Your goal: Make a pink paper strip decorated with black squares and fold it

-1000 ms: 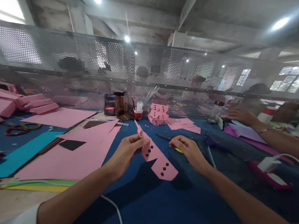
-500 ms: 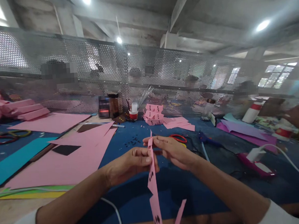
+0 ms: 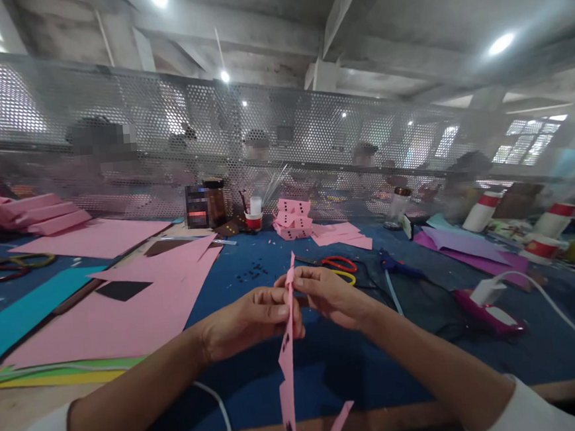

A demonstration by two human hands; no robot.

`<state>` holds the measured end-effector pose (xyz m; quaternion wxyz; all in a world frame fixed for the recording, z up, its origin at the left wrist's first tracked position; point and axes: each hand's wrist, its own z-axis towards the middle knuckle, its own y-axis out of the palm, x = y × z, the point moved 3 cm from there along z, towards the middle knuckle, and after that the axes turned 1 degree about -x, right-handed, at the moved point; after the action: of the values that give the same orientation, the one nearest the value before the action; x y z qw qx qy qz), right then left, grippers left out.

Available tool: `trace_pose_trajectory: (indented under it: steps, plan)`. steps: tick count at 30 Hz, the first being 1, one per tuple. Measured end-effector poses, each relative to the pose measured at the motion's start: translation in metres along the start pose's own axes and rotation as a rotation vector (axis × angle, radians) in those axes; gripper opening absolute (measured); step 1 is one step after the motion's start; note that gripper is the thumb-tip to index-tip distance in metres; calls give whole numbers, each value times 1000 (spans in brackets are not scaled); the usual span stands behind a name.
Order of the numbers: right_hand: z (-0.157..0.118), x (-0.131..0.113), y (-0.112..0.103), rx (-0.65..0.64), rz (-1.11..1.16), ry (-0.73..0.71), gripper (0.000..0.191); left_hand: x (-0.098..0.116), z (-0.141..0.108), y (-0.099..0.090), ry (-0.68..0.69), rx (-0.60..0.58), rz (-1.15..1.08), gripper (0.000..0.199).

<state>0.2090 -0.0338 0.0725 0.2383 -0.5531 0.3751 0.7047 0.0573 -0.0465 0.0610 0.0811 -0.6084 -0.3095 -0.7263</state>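
Note:
A long pink paper strip [image 3: 286,368] with notched edges and black marks hangs from my hands toward the table's front edge. My left hand [image 3: 256,319] pinches it between thumb and fingers. Higher up, my right hand [image 3: 328,293] grips the strip's folded upper part, thumb and fingertips closed on it. Another narrow pink end [image 3: 338,427] shows low at the front; whether it belongs to the same strip is hidden. Red- and yellow-handled scissors [image 3: 340,266] lie just behind my right hand. Small black bits [image 3: 252,270] are scattered on the blue table cover beyond my left hand.
Pink sheets [image 3: 127,328] and a teal strip [image 3: 40,308] lie at left. Folded pink pieces [image 3: 292,218] are stacked at the back. A glue gun [image 3: 401,265] and a magenta power strip [image 3: 489,312] with a white cord lie at right. A perforated metal screen [image 3: 311,134] stands behind.
My right hand's fingers have closed onto the upper part of the strip, where they were stretched out before. The strip's lower end has swung slightly left.

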Motion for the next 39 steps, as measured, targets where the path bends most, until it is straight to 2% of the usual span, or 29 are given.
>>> trace_pose_trajectory:
  steps: [11, 17, 22, 31, 39]
  plan:
    - [-2, 0, -5, 15, -65, -57, 23, 1, 2, -5, 17, 51, 16, 15]
    - [0, 5, -10, 73, -121, -82, 26, 0, 2, -7, 29, 106, 124, 17]
    - [2, 6, -14, 111, -144, -128, 21, 2, 3, -9, 52, 144, 111, 15]
    - [-3, 7, -5, -39, -36, 6, 35, -3, 3, -6, -5, 57, -25, 15]
    - [-3, 8, -4, -28, -19, -24, 26, -3, 5, -6, 7, 81, -75, 12]
